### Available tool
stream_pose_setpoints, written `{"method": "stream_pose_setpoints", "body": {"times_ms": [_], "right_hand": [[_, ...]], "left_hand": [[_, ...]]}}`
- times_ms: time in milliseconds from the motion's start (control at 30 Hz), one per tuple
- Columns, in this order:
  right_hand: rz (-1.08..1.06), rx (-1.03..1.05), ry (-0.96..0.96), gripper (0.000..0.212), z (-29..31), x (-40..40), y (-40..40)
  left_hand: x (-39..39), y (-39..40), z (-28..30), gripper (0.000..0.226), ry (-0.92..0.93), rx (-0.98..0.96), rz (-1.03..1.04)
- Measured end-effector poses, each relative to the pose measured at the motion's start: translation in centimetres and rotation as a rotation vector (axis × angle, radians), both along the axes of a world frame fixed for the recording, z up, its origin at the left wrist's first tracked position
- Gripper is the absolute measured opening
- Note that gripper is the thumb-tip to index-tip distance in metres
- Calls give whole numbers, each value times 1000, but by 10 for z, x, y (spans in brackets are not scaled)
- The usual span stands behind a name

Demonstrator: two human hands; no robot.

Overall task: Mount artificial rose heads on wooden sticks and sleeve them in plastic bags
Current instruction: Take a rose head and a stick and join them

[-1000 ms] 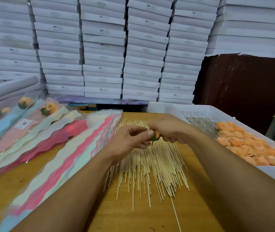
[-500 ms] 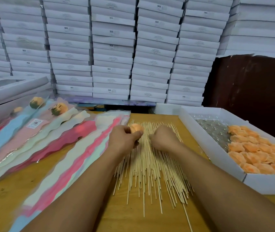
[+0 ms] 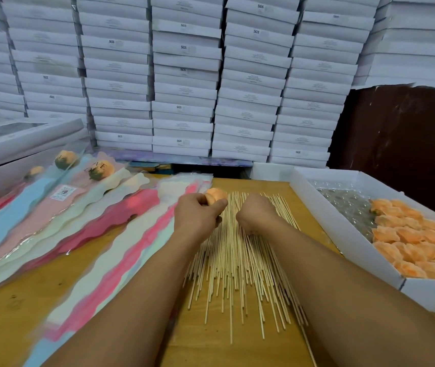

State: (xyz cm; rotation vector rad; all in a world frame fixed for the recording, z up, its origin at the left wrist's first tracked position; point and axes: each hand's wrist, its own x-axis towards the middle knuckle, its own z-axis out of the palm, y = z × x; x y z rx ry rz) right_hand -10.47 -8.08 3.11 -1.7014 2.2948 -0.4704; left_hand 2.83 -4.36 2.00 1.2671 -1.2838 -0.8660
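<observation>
My left hand (image 3: 198, 214) grips an orange rose head (image 3: 215, 195) just above the far end of a spread pile of wooden sticks (image 3: 237, 268) on the table. My right hand (image 3: 257, 214) is a hand's width to its right, knuckles up. Its curled fingers press down into the sticks and pinch at one, with the fingertips hidden under the hand. Several more orange rose heads (image 3: 412, 242) fill the open white box (image 3: 343, 235) at the right. Coloured plastic sleeves (image 3: 121, 245) lie fanned out to the left of the sticks.
Sleeved roses (image 3: 98, 170) lie at the far left beside a long white box (image 3: 26, 144). Stacks of white boxes (image 3: 184, 75) wall off the back. A dark brown panel (image 3: 401, 144) stands behind the rose box. Bare wood of the table (image 3: 12, 300) shows at the near left.
A second ago both hands met at the rose head above the sticks. Now they are apart: the left keeps the rose head, the right has dropped onto the stick pile.
</observation>
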Motion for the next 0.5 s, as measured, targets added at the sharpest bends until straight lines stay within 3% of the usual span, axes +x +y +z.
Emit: {"method": "stream_pose_setpoints", "body": {"times_ms": [200, 500], "right_hand": [[0, -1, -202, 26, 0, -11, 13], [112, -12, -558, 17, -4, -30, 39]], "left_hand": [[-1, 2, 1, 26, 16, 13, -11], [0, 0, 0, 24, 75, 35, -31]]}}
